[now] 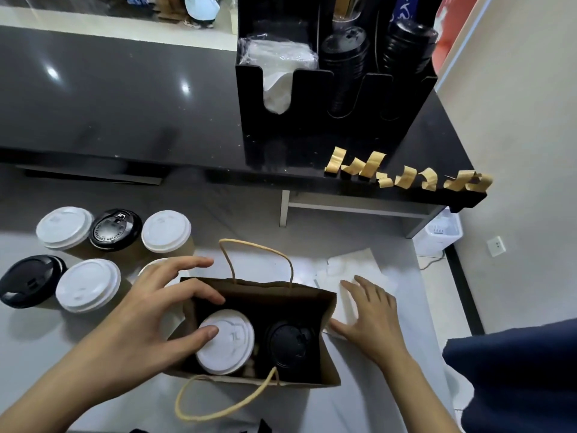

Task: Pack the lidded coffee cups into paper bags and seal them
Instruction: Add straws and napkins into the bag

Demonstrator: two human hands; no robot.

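An open brown paper bag (327, 310) with twine handles stands on the light table in front of me. Inside it sit a white-lidded cup (231, 348) on the left and a black-lidded cup (290, 343) on the right. My left hand (146, 310) reaches over the bag's left rim with spread fingers, its thumb resting on the white lid and its index finger just inside the far rim. My right hand (371, 317) lies flat with straight fingers against the bag's right side. Several more lidded cups (87, 284), white and black, stand to the left.
Brown tape strips (406, 176) hang along the front edge of the raised black counter (125, 98). A black organizer (312, 126) with napkins and stacked black lids stands on it. White paper sheets (352, 267) lie behind my right hand. A dark garment is at the lower right.
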